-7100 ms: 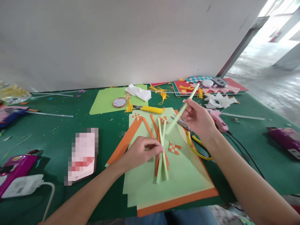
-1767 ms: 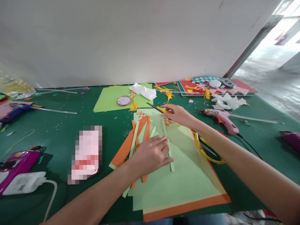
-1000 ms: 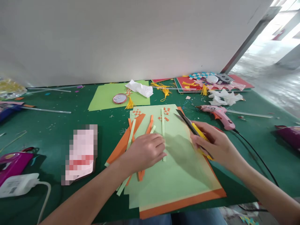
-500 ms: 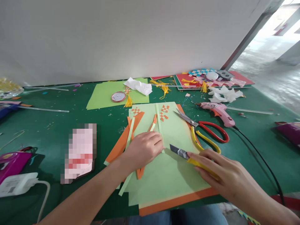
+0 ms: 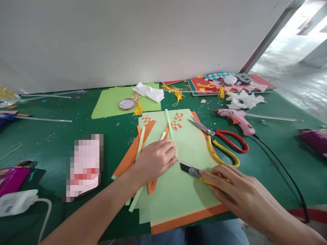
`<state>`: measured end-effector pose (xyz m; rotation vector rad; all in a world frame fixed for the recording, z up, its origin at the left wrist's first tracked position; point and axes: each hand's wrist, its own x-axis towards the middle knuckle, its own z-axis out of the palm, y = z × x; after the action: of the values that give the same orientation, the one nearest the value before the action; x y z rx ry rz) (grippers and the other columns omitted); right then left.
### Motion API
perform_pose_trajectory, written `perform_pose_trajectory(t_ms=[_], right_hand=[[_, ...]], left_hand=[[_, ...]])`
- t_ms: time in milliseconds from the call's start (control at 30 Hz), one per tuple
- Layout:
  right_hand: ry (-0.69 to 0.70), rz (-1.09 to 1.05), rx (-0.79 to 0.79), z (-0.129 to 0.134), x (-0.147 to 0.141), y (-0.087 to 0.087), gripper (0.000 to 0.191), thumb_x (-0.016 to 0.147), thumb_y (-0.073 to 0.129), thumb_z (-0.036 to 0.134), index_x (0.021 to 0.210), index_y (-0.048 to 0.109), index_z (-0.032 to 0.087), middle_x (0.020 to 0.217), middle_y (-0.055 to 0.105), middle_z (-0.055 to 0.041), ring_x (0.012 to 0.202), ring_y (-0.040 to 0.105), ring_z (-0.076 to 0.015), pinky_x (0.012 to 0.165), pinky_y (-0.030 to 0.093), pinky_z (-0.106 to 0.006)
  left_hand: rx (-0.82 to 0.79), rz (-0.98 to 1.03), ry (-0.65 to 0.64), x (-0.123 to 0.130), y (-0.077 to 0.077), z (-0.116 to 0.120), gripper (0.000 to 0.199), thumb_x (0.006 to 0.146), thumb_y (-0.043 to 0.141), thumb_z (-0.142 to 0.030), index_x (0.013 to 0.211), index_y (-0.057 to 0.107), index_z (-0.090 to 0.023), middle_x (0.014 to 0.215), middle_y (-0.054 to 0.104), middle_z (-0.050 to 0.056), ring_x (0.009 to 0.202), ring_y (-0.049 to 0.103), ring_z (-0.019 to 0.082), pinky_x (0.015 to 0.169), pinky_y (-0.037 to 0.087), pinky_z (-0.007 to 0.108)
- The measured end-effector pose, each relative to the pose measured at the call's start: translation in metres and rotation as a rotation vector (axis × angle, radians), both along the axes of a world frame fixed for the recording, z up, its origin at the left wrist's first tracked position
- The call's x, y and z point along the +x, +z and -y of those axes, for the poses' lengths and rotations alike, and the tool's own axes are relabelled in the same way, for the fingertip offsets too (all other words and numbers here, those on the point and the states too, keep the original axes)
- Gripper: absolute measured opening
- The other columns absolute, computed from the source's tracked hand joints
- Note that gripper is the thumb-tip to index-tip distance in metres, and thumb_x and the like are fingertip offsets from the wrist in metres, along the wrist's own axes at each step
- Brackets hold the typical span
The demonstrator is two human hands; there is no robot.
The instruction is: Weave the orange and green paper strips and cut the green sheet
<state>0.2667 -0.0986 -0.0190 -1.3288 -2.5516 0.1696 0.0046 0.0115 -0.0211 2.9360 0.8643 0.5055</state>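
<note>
My right hand (image 5: 240, 194) grips a yellow utility knife (image 5: 195, 172), its blade tip pointing left toward my left fingers and resting on the light green paper sheet (image 5: 184, 183). My left hand (image 5: 153, 160) lies flat on that sheet, pressing down a thin light green strip (image 5: 170, 127) that runs away from me. Orange and green paper strips (image 5: 141, 143) fan out under and left of my left hand. An orange sheet (image 5: 189, 221) lies beneath the green one.
Red-and-yellow scissors (image 5: 219, 143) lie right of the sheet, with a pink glue gun (image 5: 237, 117) and its black cable behind. A phone (image 5: 84, 166) lies at left, a white charger (image 5: 17, 202) and a magenta box (image 5: 11, 177) beyond. Paper crafts and tassels crowd the back.
My right hand picked up the yellow knife from the back of the sheet and brought it down to the sheet near my left fingertips. My left hand stayed pressing the strip.
</note>
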Motion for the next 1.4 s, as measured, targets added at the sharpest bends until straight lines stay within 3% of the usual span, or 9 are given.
perform_pose_trajectory(t_ms=[500, 967, 1400], right_hand=[[-0.016, 0.030, -0.015, -0.003, -0.004, 0.000, 0.036, 0.097, 0.041, 0.024, 0.131, 0.053, 0.023, 0.101, 0.059, -0.0083, 0.083, 0.063, -0.0174, 0.060, 0.053, -0.029], [-0.025, 0.107, 0.047, 0.003, -0.023, 0.004, 0.038, 0.099, 0.038, 0.028, 0.134, 0.048, 0.019, 0.080, 0.054, -0.0010, 0.066, 0.062, -0.0123, 0.048, 0.042, -0.026], [-0.049, 0.084, 0.088, 0.005, -0.025, 0.004, 0.034, 0.099, 0.035, 0.026, 0.126, 0.053, 0.017, 0.080, 0.057, -0.0034, 0.065, 0.060, -0.0131, 0.049, 0.041, -0.025]], left_hand=[[0.008, 0.049, -0.022, -0.001, -0.003, -0.001, 0.020, 0.099, 0.047, -0.025, 0.102, 0.064, -0.014, 0.106, 0.070, 0.007, 0.115, 0.062, 0.023, 0.096, 0.053, 0.039], [-0.009, 0.066, -0.063, 0.001, 0.002, -0.001, 0.023, 0.097, 0.047, -0.020, 0.087, 0.067, -0.016, 0.101, 0.070, 0.006, 0.105, 0.063, 0.022, 0.086, 0.055, 0.038], [-0.020, 0.065, -0.055, 0.002, 0.001, -0.001, 0.020, 0.097, 0.049, -0.019, 0.087, 0.067, -0.016, 0.102, 0.070, 0.005, 0.106, 0.063, 0.021, 0.088, 0.053, 0.035]])
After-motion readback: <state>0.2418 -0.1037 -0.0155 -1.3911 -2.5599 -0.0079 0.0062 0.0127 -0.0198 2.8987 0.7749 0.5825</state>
